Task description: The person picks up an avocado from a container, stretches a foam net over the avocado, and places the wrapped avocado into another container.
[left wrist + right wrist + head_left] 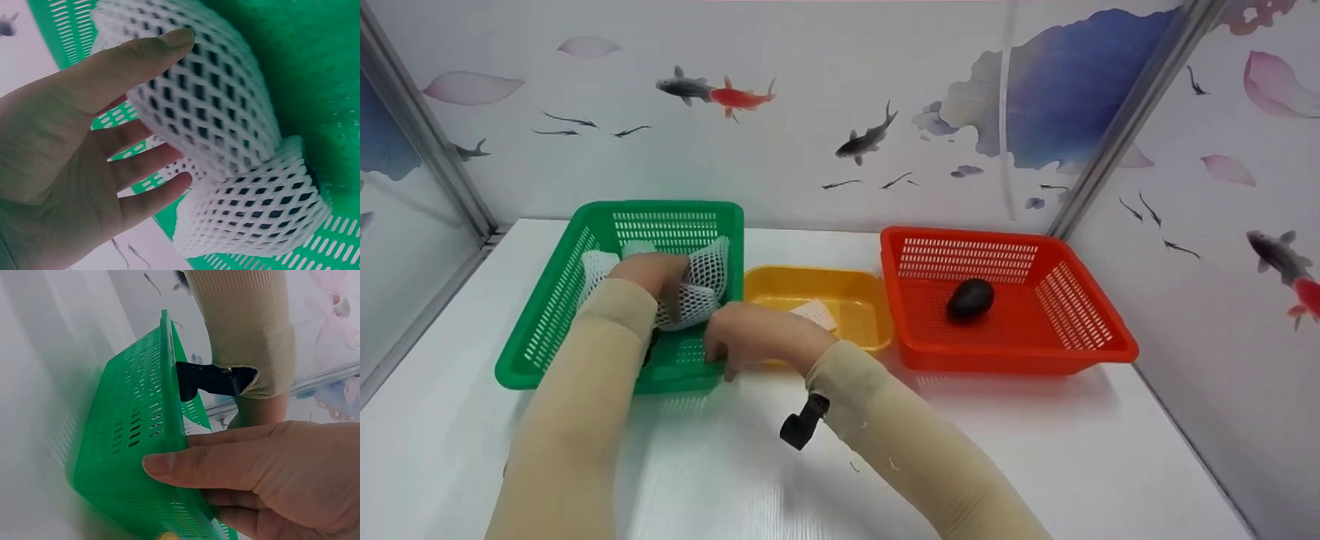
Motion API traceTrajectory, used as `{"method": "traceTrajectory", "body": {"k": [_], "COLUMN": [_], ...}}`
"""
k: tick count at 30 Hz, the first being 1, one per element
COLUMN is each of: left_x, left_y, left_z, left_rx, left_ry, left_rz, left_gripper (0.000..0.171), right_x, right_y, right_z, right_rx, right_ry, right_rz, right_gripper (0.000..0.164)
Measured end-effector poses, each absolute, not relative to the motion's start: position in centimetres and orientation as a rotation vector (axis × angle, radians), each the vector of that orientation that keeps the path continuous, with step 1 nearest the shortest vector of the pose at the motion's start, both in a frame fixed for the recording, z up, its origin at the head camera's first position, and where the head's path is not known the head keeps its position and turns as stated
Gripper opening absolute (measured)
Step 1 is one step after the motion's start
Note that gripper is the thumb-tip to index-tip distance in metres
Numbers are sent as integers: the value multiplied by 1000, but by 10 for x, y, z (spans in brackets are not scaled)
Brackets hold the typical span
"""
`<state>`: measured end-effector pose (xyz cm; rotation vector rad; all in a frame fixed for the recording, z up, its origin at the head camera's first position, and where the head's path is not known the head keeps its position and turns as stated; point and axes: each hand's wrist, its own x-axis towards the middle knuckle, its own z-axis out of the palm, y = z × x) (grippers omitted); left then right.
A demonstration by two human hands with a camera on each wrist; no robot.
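Observation:
In the green basket (663, 375), my left hand (652, 277) is among dark fruits in white foam nets. The left wrist view shows its thumb lying over one netted dark fruit (208, 84), with fingers reaching behind the net's edge, so it holds that fruit loosely. Against it lies a second netted fruit (253, 208). My right hand (761, 334) grips the green basket's near right rim. Its thumb presses the outer wall and its fingers go over the inside, as the right wrist view shows. Part of the left fingers is hidden by the net.
A yellow tray (859, 300) with a pale textured piece (816, 313) sits beside the green basket. To its right stands a red basket (1012, 360) holding a dark, avocado-like fruit (970, 299). Patterned panels and metal posts (1136, 112) enclose the white table (720, 480).

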<state>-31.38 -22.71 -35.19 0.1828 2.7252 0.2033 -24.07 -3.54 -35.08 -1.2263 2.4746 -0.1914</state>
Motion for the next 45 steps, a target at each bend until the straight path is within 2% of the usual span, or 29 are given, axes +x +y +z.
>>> {"method": "traceTrajectory", "body": {"k": [8, 13, 19, 25, 37, 45], "left_x": [-309, -307, -303, -296, -273, -258], "left_y": [-218, -211, -194, -158, -91, -51], "left_z": [-340, -331, -320, -310, -324, -326], "left_rx": [215, 298, 386, 365, 557, 685], "left_ry": [2792, 2869, 2982, 2998, 3003, 2975], "left_rz": [192, 194, 173, 181, 142, 193], "left_gripper": [50, 44, 38, 43, 42, 45], "right_x": [-243, -250, -261, -270, -282, -287], "right_y": [-25, -7, 25, 64, 122, 156], "right_z": [-354, -347, -335, -332, -345, -341], "right_rx": [-1377, -1439, -1373, -1237, -1157, -1023], "right_ry": [2441, 2454, 2500, 2606, 2697, 2758], "right_rz": [-117, -239, -345, -337, -348, -381], "right_gripper": [32, 34, 38, 37, 34, 37]}}
